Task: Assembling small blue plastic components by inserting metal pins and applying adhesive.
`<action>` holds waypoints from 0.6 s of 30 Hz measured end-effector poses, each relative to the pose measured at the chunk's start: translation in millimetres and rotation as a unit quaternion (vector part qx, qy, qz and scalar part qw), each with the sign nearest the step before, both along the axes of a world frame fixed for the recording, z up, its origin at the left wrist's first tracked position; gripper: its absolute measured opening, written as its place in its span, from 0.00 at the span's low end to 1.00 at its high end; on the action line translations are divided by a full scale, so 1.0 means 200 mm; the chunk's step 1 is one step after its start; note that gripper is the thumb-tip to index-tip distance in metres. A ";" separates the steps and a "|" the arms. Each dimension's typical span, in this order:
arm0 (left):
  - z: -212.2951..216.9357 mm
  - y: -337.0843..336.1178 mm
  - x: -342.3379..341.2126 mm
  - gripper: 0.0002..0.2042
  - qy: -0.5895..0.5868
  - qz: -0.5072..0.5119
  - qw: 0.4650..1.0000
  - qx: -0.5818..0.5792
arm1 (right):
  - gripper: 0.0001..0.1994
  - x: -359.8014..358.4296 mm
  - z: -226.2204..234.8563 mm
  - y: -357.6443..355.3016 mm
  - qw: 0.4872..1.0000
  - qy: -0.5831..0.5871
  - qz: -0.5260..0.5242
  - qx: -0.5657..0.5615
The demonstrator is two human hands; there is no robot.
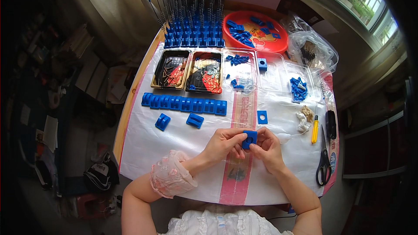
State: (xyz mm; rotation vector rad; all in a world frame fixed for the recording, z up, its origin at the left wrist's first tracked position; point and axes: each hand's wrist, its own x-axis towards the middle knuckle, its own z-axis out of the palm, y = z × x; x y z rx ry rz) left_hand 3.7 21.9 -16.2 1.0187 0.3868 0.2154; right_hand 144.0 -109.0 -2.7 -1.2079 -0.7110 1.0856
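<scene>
Both hands meet over the middle of the table. My left hand and my right hand pinch one small blue plastic block with a round hole between their fingertips. A second blue square piece with a hole lies just beyond the hands. Two loose blue clip-shaped parts rest to the left, in front of a row of joined blue blocks.
A white plastic sheet covers the table. Two dark trays of screws, clear tubs of blue parts, a red round tray and a rack of blue blocks with rods stand behind. Scissors and a yellow screwdriver lie at right.
</scene>
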 end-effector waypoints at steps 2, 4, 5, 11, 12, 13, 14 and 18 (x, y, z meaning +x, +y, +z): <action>0.00 0.00 0.00 0.15 0.000 0.002 1.000 -0.003 | 0.13 0.00 0.00 0.00 1.000 0.002 0.000 0.002; 0.00 0.00 0.00 0.15 0.000 0.002 1.000 -0.003 | 0.13 0.00 0.00 0.00 1.000 0.008 0.000 0.006; 0.00 0.00 0.00 0.15 0.000 0.002 1.000 -0.002 | 0.13 0.00 0.00 0.00 1.000 0.009 0.000 0.005; 0.01 -0.01 0.00 0.15 0.005 0.002 1.000 0.019 | 0.12 0.02 -0.01 -0.02 0.999 0.030 0.015 0.008; 0.02 -0.01 0.00 0.15 0.004 0.000 1.000 0.022 | 0.12 0.02 -0.01 -0.02 0.999 0.025 0.014 0.015; 0.02 -0.01 0.00 0.15 0.002 0.001 1.000 0.027 | 0.11 0.02 -0.02 -0.02 0.999 0.021 0.014 0.021; 0.03 -0.01 0.00 0.15 0.000 0.002 1.000 0.031 | 0.11 0.02 -0.02 -0.02 0.999 0.025 0.013 0.015; 0.03 -0.02 0.00 0.15 -0.003 0.009 0.998 0.060 | 0.09 0.02 -0.03 -0.02 0.999 0.042 0.003 -0.001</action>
